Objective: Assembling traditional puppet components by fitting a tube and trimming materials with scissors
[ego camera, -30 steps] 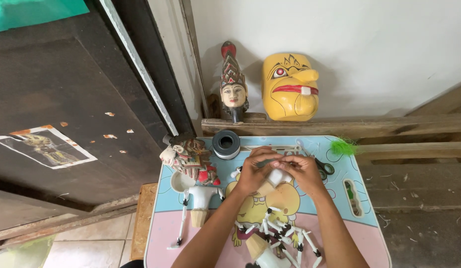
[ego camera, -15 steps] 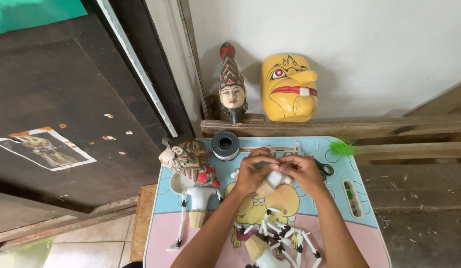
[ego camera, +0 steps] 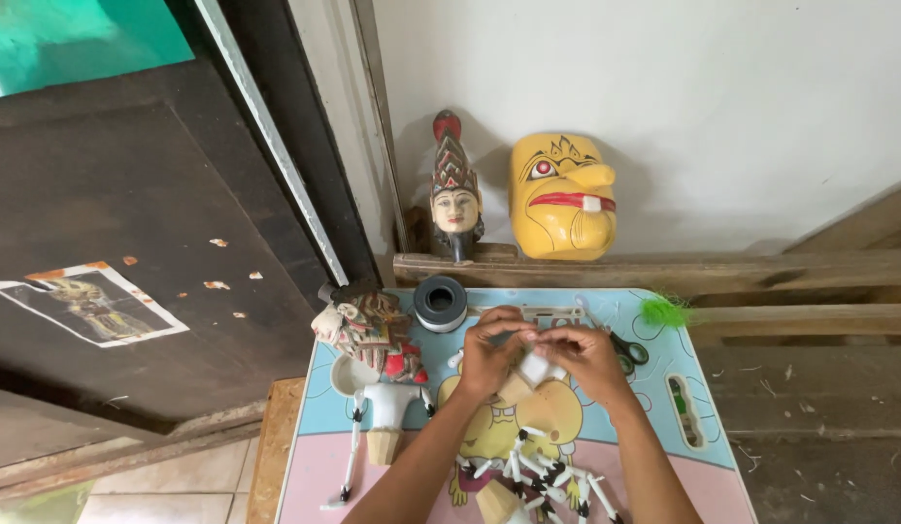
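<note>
Little has shifted since the earlier frames: both hands stay together over the small table (ego camera: 684,359), only the view has crept a touch. Left hand (ego camera: 489,351) and right hand (ego camera: 588,357) meet, their fingers curled narrow and pinching a small white puppet piece (ego camera: 534,369) between the fingertips. Just left of the fingers lies a painted puppet (ego camera: 371,335), a tape roll (ego camera: 441,303) beyond them, scissors (ego camera: 625,349) right, loose white sticks (ego camera: 538,471) nearer the wrists.

Bare tabletop (ego camera: 708,364) is left open right of the right hand (ego camera: 591,359). The left side is blocked by a puppet (ego camera: 371,335); ahead, a tape roll (ego camera: 441,303) and, apparently, scissors (ego camera: 625,349) are set.
</note>
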